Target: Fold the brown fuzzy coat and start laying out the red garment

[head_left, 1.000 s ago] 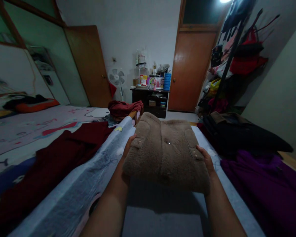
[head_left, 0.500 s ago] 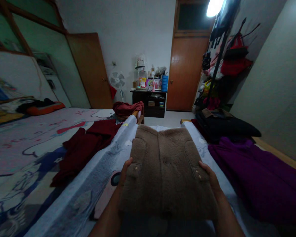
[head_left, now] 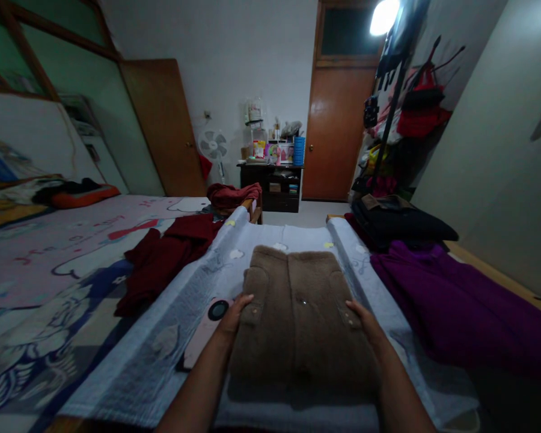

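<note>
A folded brown fleece jacket [head_left: 297, 319] with a front seam, pocket flaps and small buttons is held by its two sides. My left hand [head_left: 237, 313] grips the left edge, thumb on top near a pocket flap. The right edge is in my right hand [head_left: 363, 316], its thumb also on top; the other fingers of both hands are hidden under the cloth. Beneath it lies a pale blue sheet [head_left: 288, 236] with cloud shapes. A pink phone [head_left: 201, 340] with a round dark camera ring rests on the sheet, beside my left forearm.
Dark red clothing [head_left: 171, 258] lies on the left, over the sheet and a patterned bedspread [head_left: 94, 234]. To the right are a purple garment [head_left: 451, 307] and a stack of dark folded clothes [head_left: 406, 222]. A fan [head_left: 214, 147] and a dark cabinet [head_left: 270, 189] stand beyond.
Both hands have lowered the brown jacket towards the sheet and slightly nearer to me. More of the sheet shows beyond its collar end. The hands keep their hold on both sides.
</note>
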The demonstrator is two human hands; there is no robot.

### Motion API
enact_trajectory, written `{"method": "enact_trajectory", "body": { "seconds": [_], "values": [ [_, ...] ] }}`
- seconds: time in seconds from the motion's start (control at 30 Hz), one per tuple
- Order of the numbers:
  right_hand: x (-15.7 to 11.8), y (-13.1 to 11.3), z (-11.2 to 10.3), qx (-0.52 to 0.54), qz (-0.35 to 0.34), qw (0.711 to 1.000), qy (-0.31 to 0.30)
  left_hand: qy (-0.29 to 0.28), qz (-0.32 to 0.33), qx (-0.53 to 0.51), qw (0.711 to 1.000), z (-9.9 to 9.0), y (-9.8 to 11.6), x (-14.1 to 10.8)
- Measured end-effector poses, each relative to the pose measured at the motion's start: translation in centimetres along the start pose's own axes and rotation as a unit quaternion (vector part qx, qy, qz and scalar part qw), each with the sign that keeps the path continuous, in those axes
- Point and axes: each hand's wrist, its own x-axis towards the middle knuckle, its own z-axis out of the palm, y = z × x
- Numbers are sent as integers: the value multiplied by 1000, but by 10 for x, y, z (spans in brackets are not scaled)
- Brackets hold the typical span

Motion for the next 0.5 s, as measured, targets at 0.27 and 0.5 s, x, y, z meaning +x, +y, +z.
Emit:
{"method": "enact_trajectory", "body": {
  "seconds": [0.27, 0.5],
  "values": [
    [11, -20, 7, -312, -216, 908, 178, 213, 236, 491, 811, 18, 14, -2],
    [24, -19, 96, -657, -332, 674, 55, 44, 313, 778, 542, 96, 13, 0]
  ]
}}
